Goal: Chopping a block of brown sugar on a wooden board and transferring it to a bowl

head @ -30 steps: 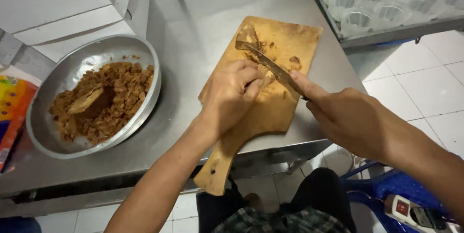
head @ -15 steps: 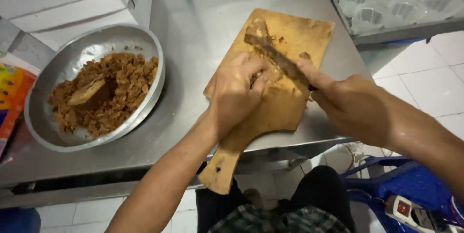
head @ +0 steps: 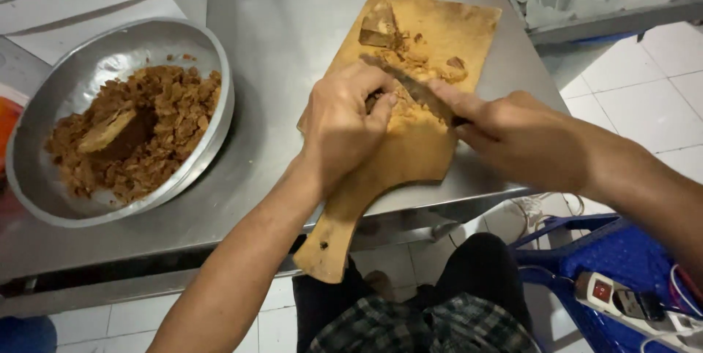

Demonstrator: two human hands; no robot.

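Since a second ago the dark-bladed knife [head: 414, 89], gripped in the right hand [head: 512, 133], has slid from the far end of the paddle-shaped wooden chopping board [head: 439, 38] at the steel desk's [head: 278, 23] near edge toward the left hand [head: 344, 122], whose fingers curl over brown crumbly food [head: 406, 108], so cutting continues.

I am reaching both bare forearms forward from below. My left hand [head: 340, 122] is curling palm-down, fingers bent under. My right hand [head: 512, 133] is gripping closed, index finger stretching straight toward the left hand's fingertips.
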